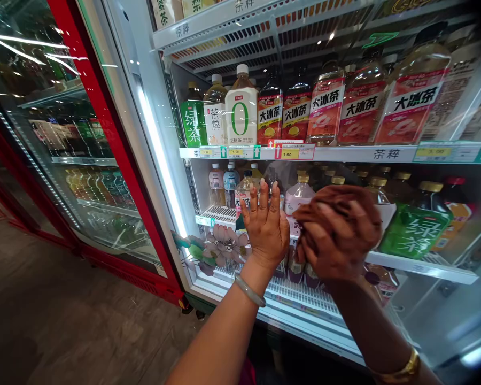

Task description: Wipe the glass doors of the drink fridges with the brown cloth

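Observation:
My left hand (pixel 266 230) lies with fingers stretched up and palm toward the glass door (pixel 276 170) of a drinks fridge. A grey bangle (pixel 249 291) circles that wrist. To its right, my right hand (pixel 339 248) is closed around a bunched brown cloth (pixel 340 197), held up at the same glass; a gold-coloured band sits on this wrist. A flower sticker (pixel 226 243) shows on the glass, left of my left hand. Behind both hands stand bottles, among them a pink-labelled bottle (pixel 299 195) partly covered by the cloth.
Iced tea bottles (pixel 353 109) line the shelf above, over a price-tag rail (pixel 344 154). Green tea bottles (pixel 417 227) stand lower right. A red door frame (pixel 116 133) belongs to the neighbouring fridge on the left. Dark floor (pixel 84 321) spreads below it.

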Available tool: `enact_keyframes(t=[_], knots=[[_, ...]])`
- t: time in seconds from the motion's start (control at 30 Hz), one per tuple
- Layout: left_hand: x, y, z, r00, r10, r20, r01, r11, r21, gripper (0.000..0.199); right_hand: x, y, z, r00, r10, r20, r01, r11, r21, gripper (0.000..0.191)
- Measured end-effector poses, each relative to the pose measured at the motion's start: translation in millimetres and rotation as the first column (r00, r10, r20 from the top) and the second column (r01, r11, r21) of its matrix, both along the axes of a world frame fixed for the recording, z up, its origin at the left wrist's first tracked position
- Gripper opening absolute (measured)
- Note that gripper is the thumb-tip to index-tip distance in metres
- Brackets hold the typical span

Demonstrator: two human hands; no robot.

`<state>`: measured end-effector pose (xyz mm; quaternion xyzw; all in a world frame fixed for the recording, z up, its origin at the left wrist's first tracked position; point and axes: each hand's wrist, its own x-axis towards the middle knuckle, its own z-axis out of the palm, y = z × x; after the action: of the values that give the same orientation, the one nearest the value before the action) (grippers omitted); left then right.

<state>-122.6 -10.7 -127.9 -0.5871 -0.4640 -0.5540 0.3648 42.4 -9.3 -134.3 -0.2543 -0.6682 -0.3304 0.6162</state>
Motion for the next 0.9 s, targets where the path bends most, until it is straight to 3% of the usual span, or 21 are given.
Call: enact_keyframes(t=[0.07, 0.17, 0.27, 0.33, 0.43, 0.53, 0.6, 0.7, 0.8, 0.9], knots=[[0, 0, -0.2, 1.000, 0.009, 0.004, -0.009, 1.000, -0.005, 0.069, -4, -1, 0.7, 0.996, -0.046, 0.081, 0.037, 0.994, 0.104, 0.034], [0, 0, -0.3, 1.000, 0.005, 0.010, -0.005, 1.000, -0.013, 0.069, 14, -1, 16.6, 0.986, -0.101, 0.131, 0.070, 0.973, 0.220, 0.036], [0, 1, -0.2, 1.000, -0.003, 0.006, 0.003, 1.000, -0.007, 0.070, 39, 3, 31.2, 0.991, -0.133, 0.008, 0.128, 0.969, 0.210, 0.043], [1, 1, 0.0, 1.000, -0.006, 0.001, 0.006, 1.000, 0.000, 0.069, 42, 6, 31.7, 0.983, -0.165, -0.086, 0.179, 0.961, 0.209, 0.046], [2, 0, 0.3, 1.000, -0.001, 0.005, 0.001, 1.000, -0.019, 0.070, 21, 7, 19.7, 0.985, -0.128, -0.111, 0.150, 0.963, 0.222, 0.042], [7, -2, -0.7, 1.000, 0.014, 0.026, -0.013, 0.998, -0.056, 0.074, -6, 2, 7.4, 0.997, -0.072, -0.020, 0.075, 0.975, 0.208, 0.032], [11, -3, -2.5, 1.000, -0.005, 0.002, 0.005, 0.998, -0.062, 0.077, -10, -1, 7.0, 0.996, -0.075, 0.052, 0.063, 0.978, 0.199, 0.029], [17, -5, -5.4, 0.998, -0.026, -0.057, 0.023, 0.998, -0.053, 0.077, 14, -4, 19.6, 0.987, -0.128, 0.094, 0.112, 0.980, 0.164, 0.034], [26, -7, -5.6, 0.998, -0.026, -0.064, 0.023, 0.998, -0.050, 0.074, 51, -1, 35.3, 0.982, -0.187, -0.025, 0.188, 0.970, 0.154, 0.047], [37, -10, -2.8, 0.992, -0.071, -0.109, 0.065, 0.996, -0.055, 0.073, 63, 5, 38.4, 0.966, -0.207, -0.154, 0.233, 0.957, 0.174, 0.054]])
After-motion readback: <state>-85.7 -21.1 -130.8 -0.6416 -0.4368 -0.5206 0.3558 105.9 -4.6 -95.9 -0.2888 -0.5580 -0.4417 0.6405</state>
